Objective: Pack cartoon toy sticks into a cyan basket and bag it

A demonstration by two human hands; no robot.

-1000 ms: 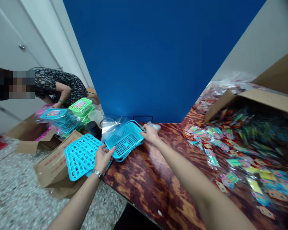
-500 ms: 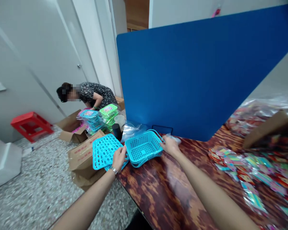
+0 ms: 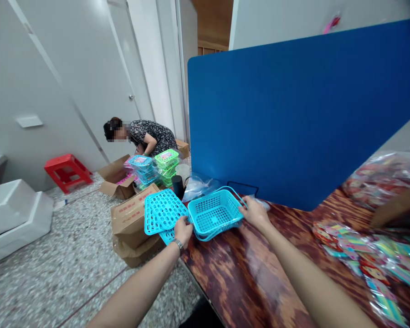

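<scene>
A small turquoise plastic basket rests at the left end of the dark wooden table. My right hand grips its right rim by the handle. My left hand holds the basket's left edge together with a turquoise perforated lid that hangs out past the table edge. A watch sits on my left wrist.
A blue divider panel stands behind the basket. Colourful packaged trinkets cover the table's right side. Cardboard boxes, stacked wrapped baskets and a red stool are on the floor at left, where another person bends over.
The view has swung up and left, showing more floor, wall and the red stool. Both hands keep the same hold on the basket and lid.
</scene>
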